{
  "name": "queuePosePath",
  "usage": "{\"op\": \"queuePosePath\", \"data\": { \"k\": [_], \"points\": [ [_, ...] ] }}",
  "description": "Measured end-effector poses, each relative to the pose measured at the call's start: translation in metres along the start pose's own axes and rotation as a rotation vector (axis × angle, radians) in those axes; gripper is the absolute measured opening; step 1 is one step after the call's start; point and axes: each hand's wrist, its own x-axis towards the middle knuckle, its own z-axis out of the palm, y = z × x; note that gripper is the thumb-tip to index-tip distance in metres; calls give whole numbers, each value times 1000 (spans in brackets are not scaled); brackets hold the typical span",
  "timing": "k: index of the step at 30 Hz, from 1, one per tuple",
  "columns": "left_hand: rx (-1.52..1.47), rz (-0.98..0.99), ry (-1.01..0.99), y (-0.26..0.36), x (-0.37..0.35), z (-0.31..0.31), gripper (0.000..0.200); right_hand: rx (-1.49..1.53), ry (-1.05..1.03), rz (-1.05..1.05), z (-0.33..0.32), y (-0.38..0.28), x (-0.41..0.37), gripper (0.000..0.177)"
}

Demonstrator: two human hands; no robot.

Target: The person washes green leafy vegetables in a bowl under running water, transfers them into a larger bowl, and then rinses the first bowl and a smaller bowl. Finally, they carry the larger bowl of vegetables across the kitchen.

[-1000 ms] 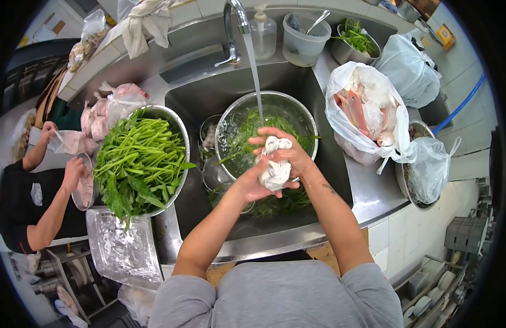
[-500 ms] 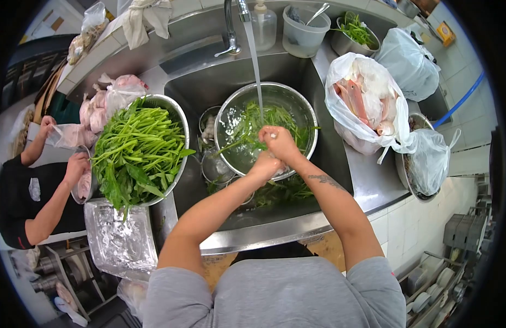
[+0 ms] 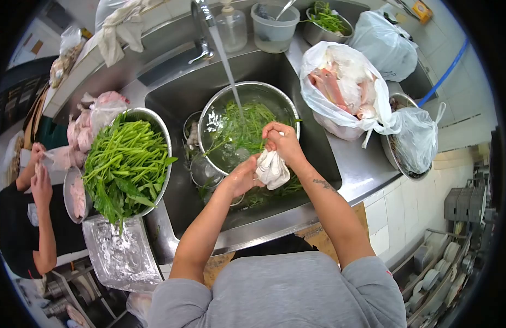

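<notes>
A white cloth (image 3: 273,170) hangs bunched between both hands. The right hand (image 3: 283,143) has its fingers clamped round the cloth's top, and the left hand (image 3: 241,177) closes its fingers on the side just below. Beyond the fingers, tap water (image 3: 229,74) runs into a steel bowl (image 3: 253,85) of greens. This looks like wringing. Another twist calls for firm, opposed grips held over the sink (image 3: 173,104).

Stainless steel sink counter (image 3: 368,175) under bright, even light, white tiled front (image 3: 396,218) below its right end, pale tiled ledge (image 3: 80,68) along the far left, pale floor (image 3: 463,142) on the right, blue hose (image 3: 444,72) far right, grey crates (image 3: 463,210) near right, metal shelving (image 3: 59,287) near left.
</notes>
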Motion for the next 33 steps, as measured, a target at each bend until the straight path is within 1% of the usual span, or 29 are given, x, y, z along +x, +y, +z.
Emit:
{"op": "queuePosePath", "data": {
  "k": [2, 3, 4, 6, 7, 8, 9, 11, 12, 13, 14, 15, 16, 17, 18, 19, 21, 22, 24, 25, 26, 27, 28, 29, 30, 31, 32, 33],
  "points": [
    [-100, -40, -68, -6, 2, 15, 72, 35, -26, 10, 5, -13, -5, 11],
    [-148, -68, -102, -10, 3, 24, 73, -27, -45, 33, 7, -18, -10, 11],
    [-210, -32, -101, -13, 6, 41, 66, -103, -65, 22, 8, -22, -13, 13],
    [-15, -99, -31, -20, 19, 44, 60, -243, -114, -16, 2, -28, -16, 14],
    [78, -126, 8, -24, 24, 46, 58, -380, -107, -100, -1, -24, -18, 14],
    [121, -113, 163, -24, 24, 58, 45, -518, -106, -187, -3, -14, -17, 14],
    [260, -52, 245, -30, 28, 57, 41, -656, -110, -273, -5, -4, -17, 14],
    [537, 77, 404, -50, 43, 48, 32, -731, 23, -200, -10, 20, -20, 15],
    [678, 130, 499, -59, 51, 44, 23, -765, 108, -175, -13, 33, -21, 15],
    [860, 86, 530, -67, 56, 38, 24, -798, 194, -148, -16, 47, -23, 15],
    [1044, 44, 560, -71, 60, 34, 26, -869, 231, -44, -19, 55, -25, 16],
    [1227, 0, 589, -75, 64, 31, 29, -911, 259, -12, -24, 62, -23, 15],
    [1315, 55, 624, -77, 67, 35, 33, -951, 286, 24, -27, 66, -22, 15],
    [1337, -1, 641, -75, 68, 37, 34, -989, 318, 64, -29, 71, -23, 15],
    [1358, -54, 656, -73, 73, 40, 36, -976, 386, 48, -34, 77, -19, 14],
    [1376, -97, 672, -71, 79, 45, 37, -958, 409, 38, -38, 74, -20, 14],
    [1358, 75, 645, -80, 84, 39, 45, -920, 451, 16, -42, 67, -22, 14],
    [1344, 159, 635, -84, 85, 36, 49, -863, 428, -25, -41, 54, -27, 14],
    [1219, 287, 284, -80, 84, 39, 66, -751, 376, -102, -41, 11, -48, 14],
    [1147, 342, 112, -76, 79, 43, 74, -743, 337, -45, -46, -9, -59, 15],
    [1264, 371, 150, -53, 54, 79, 85, -795, 348, -131, -53, -31, -70, 14],
    [1268, 291, 103, -45, 48, 81, 84, -769, 384, -231, -62, -52, -79, 15],
    [1271, 215, 57, -37, 45, 81, 83, -872, 422, -223, -66, -92, -94, 18],
    [1272, 138, 16, -32, 42, 78, 83, -1162, 465, -183, -84, -121, -108, 19],
    [1287, 130, 79, -31, 39, 72, 72, -1392, 550, -5, -83, -167, -122, 19],
    [1340, 77, 93, -33, 40, 57, 65, -1522, 677, -135, -109, -183, -133, 18],
    [1390, 21, 116, -37, 41, 35, 59, -1637, 761, -255, -129, -207, -139, 22],
    [1437, -37, 142, -38, 38, 21, 53, -1870, 831, -190, -151, -233, -141, 30]
  ]
}}
